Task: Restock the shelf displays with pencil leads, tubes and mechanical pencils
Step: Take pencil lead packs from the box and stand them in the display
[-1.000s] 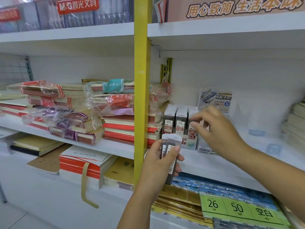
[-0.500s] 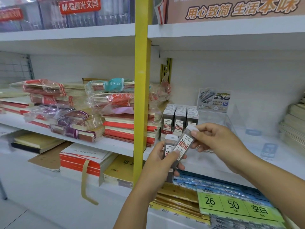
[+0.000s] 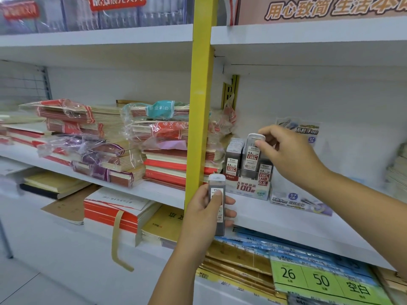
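Observation:
My right hand [image 3: 290,155] pinches the white cap of a dark pencil-lead tube [image 3: 251,155], upright over the middle row of a small display box [image 3: 248,188] on the white shelf [image 3: 297,223]. More lead tubes [image 3: 232,159] stand in that box. My left hand [image 3: 207,216] is lower, in front of the shelf edge, gripping another dark lead tube [image 3: 218,186] with a white cap upright.
A yellow upright post [image 3: 200,111] divides the shelving just left of the box. Wrapped notebook stacks [image 3: 92,142] fill the left shelf. A flat printed carton [image 3: 301,202] lies right of the display box. Paper packs with a green label [image 3: 321,280] sit on the shelf below.
My right hand took a lead tube from the ones in my left hand and carried it up and right to the display box. My left hand stayed put.

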Demonstrator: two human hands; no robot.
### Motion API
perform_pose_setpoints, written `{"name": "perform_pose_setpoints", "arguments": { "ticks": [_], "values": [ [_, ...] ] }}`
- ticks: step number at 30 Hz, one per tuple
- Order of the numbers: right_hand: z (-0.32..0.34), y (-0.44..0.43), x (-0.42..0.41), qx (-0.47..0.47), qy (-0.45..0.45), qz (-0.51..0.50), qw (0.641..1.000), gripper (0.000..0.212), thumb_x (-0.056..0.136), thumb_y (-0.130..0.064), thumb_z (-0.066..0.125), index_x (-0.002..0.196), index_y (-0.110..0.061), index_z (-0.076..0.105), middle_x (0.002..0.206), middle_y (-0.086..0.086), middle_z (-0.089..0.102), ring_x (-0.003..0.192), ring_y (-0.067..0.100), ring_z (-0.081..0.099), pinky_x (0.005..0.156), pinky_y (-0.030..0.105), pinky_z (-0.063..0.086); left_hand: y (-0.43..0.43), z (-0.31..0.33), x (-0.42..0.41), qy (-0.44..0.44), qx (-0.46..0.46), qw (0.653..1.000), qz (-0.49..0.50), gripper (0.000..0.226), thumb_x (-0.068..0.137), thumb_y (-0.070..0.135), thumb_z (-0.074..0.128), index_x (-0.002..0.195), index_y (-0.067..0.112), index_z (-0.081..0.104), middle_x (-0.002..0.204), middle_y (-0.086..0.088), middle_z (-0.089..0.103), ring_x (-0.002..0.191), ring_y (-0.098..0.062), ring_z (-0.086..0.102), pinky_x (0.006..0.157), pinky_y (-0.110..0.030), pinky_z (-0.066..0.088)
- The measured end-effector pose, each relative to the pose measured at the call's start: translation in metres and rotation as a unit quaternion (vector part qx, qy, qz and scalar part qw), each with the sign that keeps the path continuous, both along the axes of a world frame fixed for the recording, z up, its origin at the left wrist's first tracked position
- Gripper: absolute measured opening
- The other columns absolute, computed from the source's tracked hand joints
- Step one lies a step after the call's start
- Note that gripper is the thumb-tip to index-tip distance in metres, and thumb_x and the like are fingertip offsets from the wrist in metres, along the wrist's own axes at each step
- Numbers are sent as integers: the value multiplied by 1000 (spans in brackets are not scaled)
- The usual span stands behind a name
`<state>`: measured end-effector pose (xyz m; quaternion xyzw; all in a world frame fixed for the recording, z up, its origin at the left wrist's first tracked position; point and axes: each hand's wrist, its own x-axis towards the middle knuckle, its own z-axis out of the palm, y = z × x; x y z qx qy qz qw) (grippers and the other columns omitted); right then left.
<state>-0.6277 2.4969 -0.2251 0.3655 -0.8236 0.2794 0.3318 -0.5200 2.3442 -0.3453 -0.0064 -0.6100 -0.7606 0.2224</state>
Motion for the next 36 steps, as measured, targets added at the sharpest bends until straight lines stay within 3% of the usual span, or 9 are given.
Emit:
{"name": "perform_pose_setpoints", "arguments": {
  "ticks": [8,12,15,18,20,24,29,31,36],
  "values": [
    [-15,-4,-17,46,39,-59,996,19,84,-34,70,100,-25,67,98,-9,47,99,7,32,84,28,30,-3,0,1,0,-8,1000,4,14,104,24,50,112,24,61,93,0,76,69,-13,69,63,-25,58],
    [-22,-4,-11,70,31,-86,993,20,89,-32,65,107,-24,69,113,-3,51,113,15,35,93,33,36,0,3,2,-2,-12,1000,1,13,102,26,53,111,21,61,95,1,78,71,-13,72,63,-23,58],
    [-25,0,8,27,73,-54,996,24,93,-30,55,110,-22,69,112,-3,57,107,8,39,88,19,34,6,6,4,7,-19,1000,-11,12,101,28,57,109,25,65,94,-2,78,75,-17,74,66,-26,60],
    [-36,4,34,-23,-123,90,988,22,94,-37,53,111,-34,66,98,-20,63,93,-7,52,78,5,38,12,8,3,22,-41,998,-30,11,99,31,58,104,33,67,92,-4,77,73,-18,73,67,-28,61],
    [-45,5,44,-28,-255,143,956,19,92,-33,60,110,-39,66,96,-17,68,91,-3,60,78,10,45,17,10,0,24,-59,997,-39,11,99,32,59,101,34,69,91,-4,77,71,-16,72,64,-26,59],
    [-44,14,44,-119,-300,164,932,15,89,-16,67,97,-28,70,87,-10,73,78,0,66,64,10,47,29,6,-9,16,-81,996,-13,11,98,29,61,103,26,70,94,2,77,79,-9,71,68,-23,58],
    [-3,16,32,-168,-156,117,966,11,91,-22,64,99,-29,65,85,-12,70,74,-2,64,61,13,50,24,-4,-20,28,-285,943,168,31,98,35,59,123,52,55,116,36,58,112,10,53,88,-15,50],
    [10,9,28,-152,-87,114,978,13,91,-20,64,96,-32,63,85,-14,68,77,2,62,64,15,50,20,-9,-23,35,-348,913,211,42,98,37,57,139,42,49,130,32,45,124,10,39,104,-14,35],
    [20,-10,17,-41,22,75,996,16,92,-22,62,100,-34,58,82,-18,63,74,2,58,63,15,44,13,-18,-31,26,-472,858,201,55,102,41,46,154,35,29,162,19,21,144,3,16,115,-19,9]
  ]
}}
